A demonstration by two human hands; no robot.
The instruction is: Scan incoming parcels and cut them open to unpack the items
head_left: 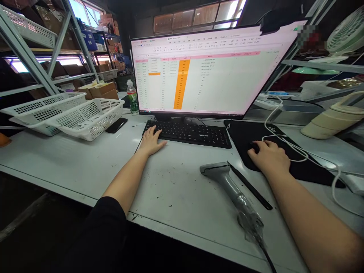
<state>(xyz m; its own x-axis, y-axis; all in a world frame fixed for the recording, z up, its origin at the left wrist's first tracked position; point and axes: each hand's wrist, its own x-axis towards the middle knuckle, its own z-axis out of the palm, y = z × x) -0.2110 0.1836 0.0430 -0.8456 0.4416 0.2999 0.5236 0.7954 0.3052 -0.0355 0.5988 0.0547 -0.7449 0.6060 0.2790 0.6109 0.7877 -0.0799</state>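
My left hand lies over the left end of a black keyboard, its fingers spread on the keys. On the black mouse pad, my right hand is wrapped over a dark computer mouse, mostly hidden under the fingers. Behind the keyboard stands a wide monitor showing a spreadsheet with an orange column. A grey barcode scanner, partly wrapped in clear plastic, lies between my forearms. Beside it is a slim black pen-like stick.
White perforated baskets stand at the left, with a black phone beside them. A plastic bottle is left of the monitor. White cables cross the mouse pad near a beige tumbler. Metal shelves hold boxes.
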